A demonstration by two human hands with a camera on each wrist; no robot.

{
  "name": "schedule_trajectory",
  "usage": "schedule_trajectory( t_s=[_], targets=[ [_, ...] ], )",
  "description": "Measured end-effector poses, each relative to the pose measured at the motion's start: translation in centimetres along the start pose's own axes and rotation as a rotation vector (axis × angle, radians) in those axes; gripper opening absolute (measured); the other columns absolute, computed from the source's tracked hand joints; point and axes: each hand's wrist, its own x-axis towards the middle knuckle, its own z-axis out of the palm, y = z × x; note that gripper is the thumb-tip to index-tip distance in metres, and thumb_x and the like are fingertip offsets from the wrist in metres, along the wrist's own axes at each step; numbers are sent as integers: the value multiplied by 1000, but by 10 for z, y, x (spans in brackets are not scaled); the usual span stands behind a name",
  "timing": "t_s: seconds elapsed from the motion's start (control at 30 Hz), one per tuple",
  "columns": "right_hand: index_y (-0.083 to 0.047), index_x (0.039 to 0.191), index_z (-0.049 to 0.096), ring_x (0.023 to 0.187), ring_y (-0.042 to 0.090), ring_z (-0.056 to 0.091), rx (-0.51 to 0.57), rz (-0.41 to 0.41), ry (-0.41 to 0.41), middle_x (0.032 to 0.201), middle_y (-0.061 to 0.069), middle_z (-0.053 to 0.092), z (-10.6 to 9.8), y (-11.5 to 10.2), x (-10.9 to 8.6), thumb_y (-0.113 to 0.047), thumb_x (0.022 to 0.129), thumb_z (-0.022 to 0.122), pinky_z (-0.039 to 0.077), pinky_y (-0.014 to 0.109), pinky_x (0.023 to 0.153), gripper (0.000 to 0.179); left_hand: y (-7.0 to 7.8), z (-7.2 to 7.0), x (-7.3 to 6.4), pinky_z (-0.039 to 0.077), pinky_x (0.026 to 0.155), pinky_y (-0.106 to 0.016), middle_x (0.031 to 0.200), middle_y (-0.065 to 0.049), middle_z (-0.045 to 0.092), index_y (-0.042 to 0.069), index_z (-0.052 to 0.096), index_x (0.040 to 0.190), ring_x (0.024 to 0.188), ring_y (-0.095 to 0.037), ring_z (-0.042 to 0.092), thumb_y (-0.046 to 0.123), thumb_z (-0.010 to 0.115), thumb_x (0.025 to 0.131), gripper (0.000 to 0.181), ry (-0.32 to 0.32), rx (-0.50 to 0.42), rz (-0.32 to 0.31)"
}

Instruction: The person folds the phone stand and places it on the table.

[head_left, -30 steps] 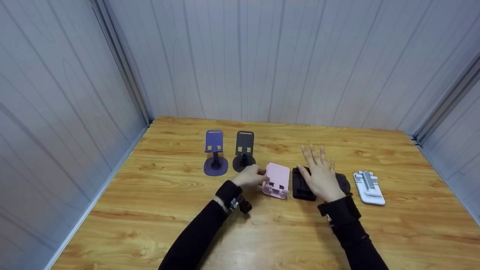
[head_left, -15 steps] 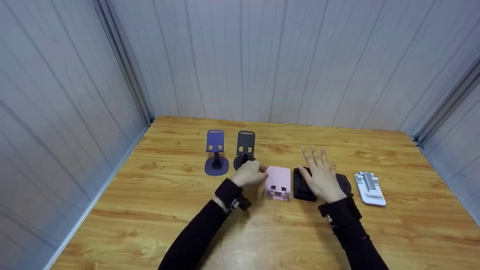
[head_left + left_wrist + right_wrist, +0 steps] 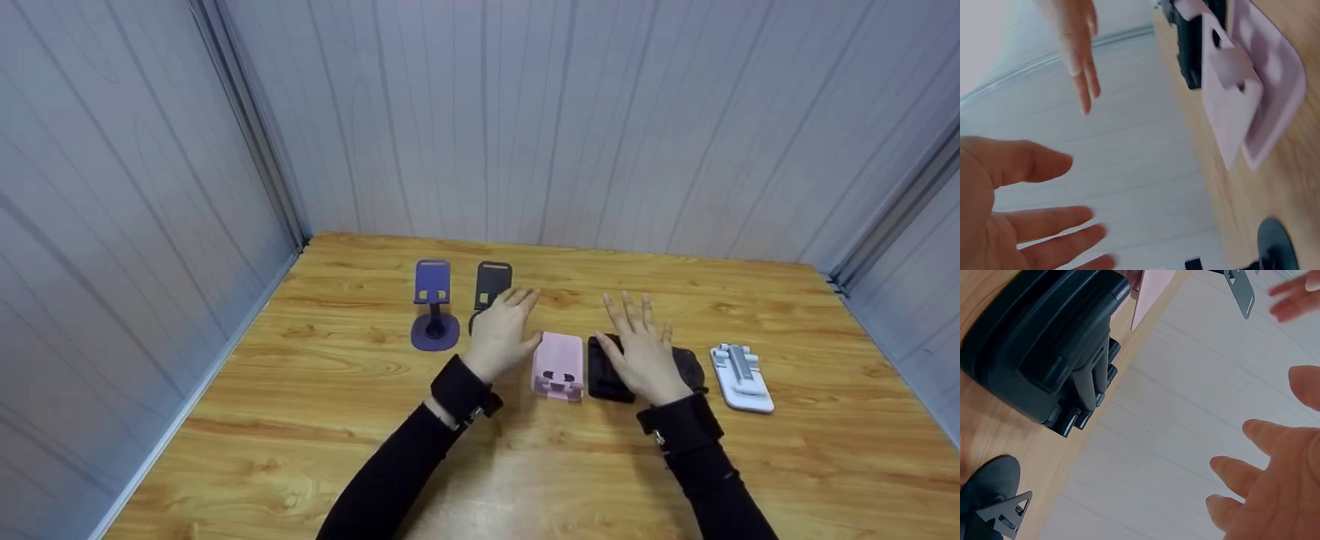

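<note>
In the head view my left hand [image 3: 499, 337] is raised with its fingers extended. It hovers left of the pink phone stand [image 3: 557, 366] and partly covers the dark grey phone stand [image 3: 491, 277]. The left wrist view has a gap between this hand and the pink stand [image 3: 1275, 62], which lies folded low. My right hand [image 3: 646, 364], fingers spread, is above the black folded phone stand [image 3: 606, 379]. Seen from the right wrist, that black stand [image 3: 1033, 349] is apart from the hand. Neither hand holds anything.
A purple phone stand [image 3: 433, 285] stands upright at the left on its broad base. Right of my right hand are a dark round-based stand [image 3: 690, 367], partly hidden, and a white folded phone stand [image 3: 742, 381]. Pale panel walls [image 3: 480, 135] enclose the wooden table [image 3: 300, 420].
My left hand has let go of the pink stand, moved up and forward, and straightened its fingers. The pink stand now sits folded lower. My right hand has barely moved.
</note>
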Motion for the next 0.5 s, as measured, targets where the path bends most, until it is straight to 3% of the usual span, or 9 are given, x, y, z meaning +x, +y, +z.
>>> schedule_trajectory(
  t_s=[0.17, 0.5],
  targets=[
    [-6, 169, 21, 160, 51, -5, -1, 0, -14, 175, 25, 10, 0, 0, 1, -29, 114, 49, -7, 81, 120, 66, -5, 8, 3, 48, 117, -49, 159, -13, 53, 5, 46, 160, 147, -34, 50, 29, 79, 94, 77, 64, 136, 21],
    [-6, 169, 21, 161, 50, -6, -3, 10, -22, 175, 24, 8, 0, 1, 1, -30, 114, 49, -7, 81, 120, 66, -32, 17, 6, 33, 126, -56, 167, -19, 39, 7, 45, 161, 157, -39, 33, 18, 77, 95, 75, 123, 94, -37]
  ],
)
